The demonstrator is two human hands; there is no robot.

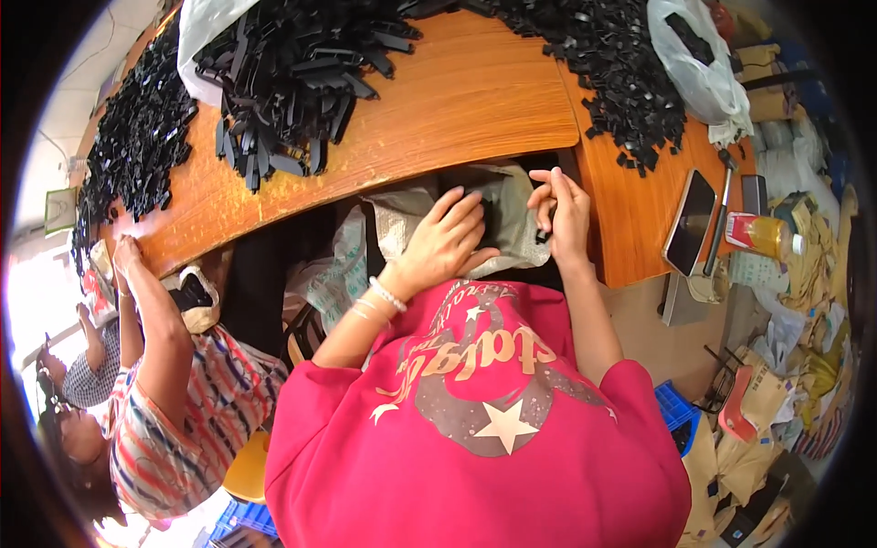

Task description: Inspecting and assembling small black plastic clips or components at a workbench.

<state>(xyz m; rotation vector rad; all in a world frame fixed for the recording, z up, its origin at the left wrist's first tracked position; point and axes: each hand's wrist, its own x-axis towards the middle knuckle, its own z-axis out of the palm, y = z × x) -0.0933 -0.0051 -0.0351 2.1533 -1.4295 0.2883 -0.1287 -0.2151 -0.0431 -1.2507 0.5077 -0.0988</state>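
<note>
My left hand (448, 239), with pale bracelets at the wrist, hangs over the mouth of a white woven sack (393, 233) below the table edge. Its fingers are stretched out and its thumb stands apart, with nothing seen in it. My right hand (568, 217) is at the sack's right side, fingers curled inward. A small black plastic piece (542, 236) shows just under those fingers; the grip on it is partly hidden. Ahead, a heap of long black plastic pieces (292, 82) lies on the wooden table (466, 91). Smaller black pieces (630, 100) are heaped at the right.
Clear plastic bags (699, 68) stand by the heaps. On the right lie a phone (690, 222), a hammer (720, 215) and a bottle of yellow liquid (766, 235). A co-worker in a striped top (196, 420) sits at my left. Blue crates (674, 406) and cardboard are on the floor.
</note>
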